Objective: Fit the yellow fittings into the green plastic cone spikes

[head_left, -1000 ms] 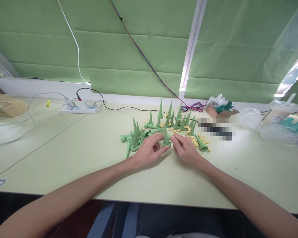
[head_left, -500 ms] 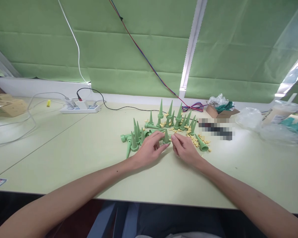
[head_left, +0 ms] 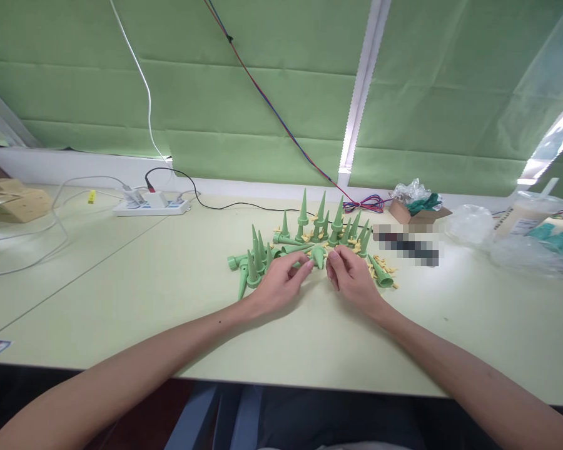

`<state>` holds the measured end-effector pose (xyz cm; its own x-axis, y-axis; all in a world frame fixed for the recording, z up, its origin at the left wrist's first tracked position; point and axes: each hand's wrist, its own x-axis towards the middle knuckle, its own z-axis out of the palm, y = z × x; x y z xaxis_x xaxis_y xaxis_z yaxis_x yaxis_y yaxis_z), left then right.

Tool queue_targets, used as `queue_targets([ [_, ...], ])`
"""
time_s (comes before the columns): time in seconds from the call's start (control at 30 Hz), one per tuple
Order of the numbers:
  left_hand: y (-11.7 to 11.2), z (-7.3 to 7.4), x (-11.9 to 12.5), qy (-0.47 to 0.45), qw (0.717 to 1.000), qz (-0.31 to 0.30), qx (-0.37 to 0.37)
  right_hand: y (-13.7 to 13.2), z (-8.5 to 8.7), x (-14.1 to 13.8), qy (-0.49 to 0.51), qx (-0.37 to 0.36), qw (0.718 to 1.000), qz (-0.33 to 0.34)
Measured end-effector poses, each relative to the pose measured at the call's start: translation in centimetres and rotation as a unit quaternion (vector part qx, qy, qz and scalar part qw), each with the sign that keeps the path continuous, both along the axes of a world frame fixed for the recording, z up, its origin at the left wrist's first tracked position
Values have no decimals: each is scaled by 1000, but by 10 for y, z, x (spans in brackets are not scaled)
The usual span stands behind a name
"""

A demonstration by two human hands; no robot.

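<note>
Between my two hands a green plastic cone-shaped spike (head_left: 318, 255) is held just over the table, tilted with its point toward me. My left hand (head_left: 281, 280) has its thumb and fingers closed at the spike's left side. On the other side my right hand (head_left: 353, 277) is closed in a pinch, with a bit of a small yellow plastic piece (head_left: 327, 252) showing at its fingertips. Most of that piece is hidden. Several green spikes (head_left: 253, 274) stand and lie to the left, and more upright spikes (head_left: 336, 225) stand behind my hands.
Small yellow pieces (head_left: 385, 264) are scattered by a lying green spike (head_left: 383, 275) at the right. Farther right are a small cardboard box (head_left: 425, 220), plastic bags (head_left: 471, 225) and a drink cup (head_left: 520, 215). A power strip (head_left: 152, 207) with cables lies at the back left.
The green spike in my hands has turned from upright to tilted, its point now toward me. My left fingers have shifted slightly on it; the right hand stays almost in place.
</note>
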<state>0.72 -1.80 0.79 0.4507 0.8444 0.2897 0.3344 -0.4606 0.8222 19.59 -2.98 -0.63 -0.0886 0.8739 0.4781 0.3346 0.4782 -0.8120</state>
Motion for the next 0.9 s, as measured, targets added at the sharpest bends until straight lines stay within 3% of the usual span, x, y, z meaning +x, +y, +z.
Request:
queue_targets([
  [0.23, 0, 3, 2, -69, 988, -45, -128, -2, 2, -1, -24, 11, 1000, 15],
  [0.9, 2, -3, -3, -69, 992, -59, -91, -3, -1, 2, -42, 16, 997, 66],
])
